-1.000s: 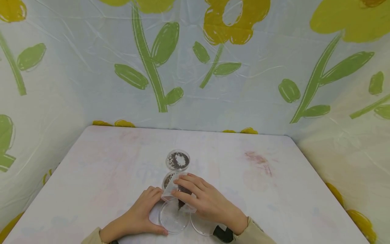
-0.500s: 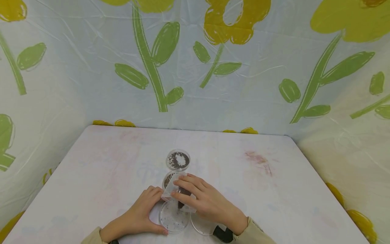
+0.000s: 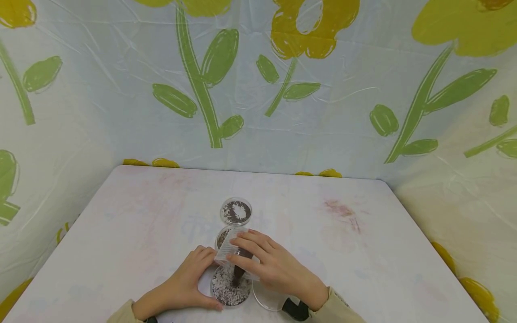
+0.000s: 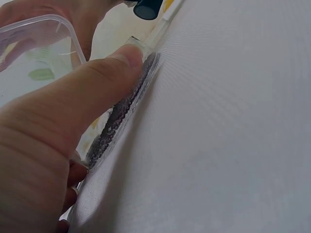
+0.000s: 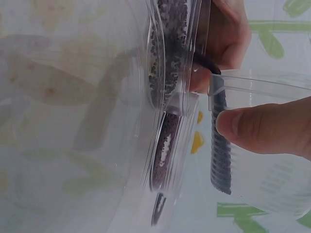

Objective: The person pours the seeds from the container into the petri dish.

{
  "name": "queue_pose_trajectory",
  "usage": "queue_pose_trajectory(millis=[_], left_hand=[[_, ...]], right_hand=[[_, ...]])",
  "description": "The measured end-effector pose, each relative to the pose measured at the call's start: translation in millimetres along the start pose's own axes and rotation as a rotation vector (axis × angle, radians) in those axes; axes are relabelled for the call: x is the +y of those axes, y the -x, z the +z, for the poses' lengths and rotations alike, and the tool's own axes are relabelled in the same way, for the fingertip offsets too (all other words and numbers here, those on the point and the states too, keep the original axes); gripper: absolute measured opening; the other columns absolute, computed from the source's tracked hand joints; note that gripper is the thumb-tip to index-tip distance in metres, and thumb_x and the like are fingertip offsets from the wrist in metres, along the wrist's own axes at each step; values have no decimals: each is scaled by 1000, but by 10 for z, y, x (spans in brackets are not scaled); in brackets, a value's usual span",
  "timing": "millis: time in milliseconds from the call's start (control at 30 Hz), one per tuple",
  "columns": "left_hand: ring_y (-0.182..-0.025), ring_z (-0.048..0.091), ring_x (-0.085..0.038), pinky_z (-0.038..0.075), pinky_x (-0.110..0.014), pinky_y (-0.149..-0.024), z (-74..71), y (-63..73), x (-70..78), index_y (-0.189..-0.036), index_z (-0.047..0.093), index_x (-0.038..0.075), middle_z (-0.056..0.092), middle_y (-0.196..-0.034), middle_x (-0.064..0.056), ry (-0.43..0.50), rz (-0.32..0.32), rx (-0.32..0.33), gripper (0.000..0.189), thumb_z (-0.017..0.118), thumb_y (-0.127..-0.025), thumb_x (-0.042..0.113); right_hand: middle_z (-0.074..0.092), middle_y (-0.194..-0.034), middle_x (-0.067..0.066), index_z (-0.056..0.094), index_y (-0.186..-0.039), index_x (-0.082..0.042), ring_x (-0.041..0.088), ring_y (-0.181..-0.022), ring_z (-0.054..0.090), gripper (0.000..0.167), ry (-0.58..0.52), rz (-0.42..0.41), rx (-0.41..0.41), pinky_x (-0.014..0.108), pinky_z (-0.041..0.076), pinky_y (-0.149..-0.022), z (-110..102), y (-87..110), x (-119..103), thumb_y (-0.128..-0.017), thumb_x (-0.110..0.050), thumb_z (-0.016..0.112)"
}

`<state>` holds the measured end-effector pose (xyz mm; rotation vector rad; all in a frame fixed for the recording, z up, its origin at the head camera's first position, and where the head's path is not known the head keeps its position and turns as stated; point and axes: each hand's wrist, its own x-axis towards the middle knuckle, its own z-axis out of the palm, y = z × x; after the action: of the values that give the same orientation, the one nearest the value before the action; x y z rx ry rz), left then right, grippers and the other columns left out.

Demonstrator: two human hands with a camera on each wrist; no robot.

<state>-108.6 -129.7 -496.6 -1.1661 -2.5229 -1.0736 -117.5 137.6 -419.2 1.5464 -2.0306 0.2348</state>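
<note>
My right hand [image 3: 278, 269] grips a clear plastic tub [image 3: 223, 255], tilted on its side over the nearest petri dish. Dark fine granules [image 3: 240, 268] run from its lip in a narrow stream. That petri dish [image 3: 226, 291] has a speckled dark layer across its bottom. Around the dish's left side curves my left hand [image 3: 187, 282], with the thumb at the near edge. The left wrist view shows the thumb [image 4: 104, 80] against the dish wall, with granules [image 4: 114, 119] inside. In the right wrist view, my right thumb [image 5: 243, 124] presses the tub wall beside a band of granules [image 5: 221, 155].
Behind the tub, a second petri dish [image 3: 221, 237] with dark granules is partly covered. Farther back stands a third dish [image 3: 236, 212], its granules ringing a bare patch. A bare clear dish [image 3: 266, 299] lies under my right wrist. Flower-printed cloth [image 3: 323, 121] surrounds the white table [image 3: 141, 211].
Granules have started falling from the tub and now cover much of the near dish, which held almost none a second ago. Both hands have stayed in place.
</note>
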Motion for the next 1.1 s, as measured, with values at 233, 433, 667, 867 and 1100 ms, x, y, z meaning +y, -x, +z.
queue_pose_trajectory(millis=[233, 433, 667, 867, 1100], left_hand=[[-111, 42, -3, 41, -31, -90, 8, 0, -11, -118, 58, 28, 52, -121, 21, -5, 1, 5, 76, 81, -60, 71], [-109, 43, -5, 41, -32, -89, 11, -6, -24, -121, 57, 28, 52, -122, 18, -18, 45, 23, 78, 83, -60, 70], [-107, 43, -6, 40, -32, -87, 8, -13, -28, -121, 56, 27, 53, -121, 15, -18, 77, 31, 77, 83, -61, 68], [-107, 42, -4, 39, -31, -88, 8, -7, -26, -120, 57, 26, 53, -121, 18, 13, 51, 23, 76, 84, -61, 67], [-106, 43, -7, 39, -33, -88, 14, -3, -33, -119, 58, 22, 55, -121, 13, 23, 70, 30, 76, 85, -62, 65]], right_hand=[[40, -152, 14, 47, -144, -10, 31, -139, 39, 51, -21, 17, -24, 42, 30, -115, -17, 17, 34, -95, 2, 53], [41, -152, 14, 48, -144, -10, 32, -139, 39, 61, -18, 12, -18, 42, 31, -115, -14, 19, 55, -86, 6, 61], [42, -150, 13, 48, -142, -10, 31, -137, 40, 91, -42, 44, -19, 42, 30, -115, -25, 12, 68, -59, 12, 78], [45, -144, 14, 48, -139, -7, 31, -133, 43, 92, -106, 107, 32, 42, 32, -114, 13, 20, 120, -57, -2, 88], [46, -139, 19, 45, -140, -2, 33, -129, 43, 92, -285, 193, 125, 41, 35, -111, 43, 25, 190, -63, -18, 93]])
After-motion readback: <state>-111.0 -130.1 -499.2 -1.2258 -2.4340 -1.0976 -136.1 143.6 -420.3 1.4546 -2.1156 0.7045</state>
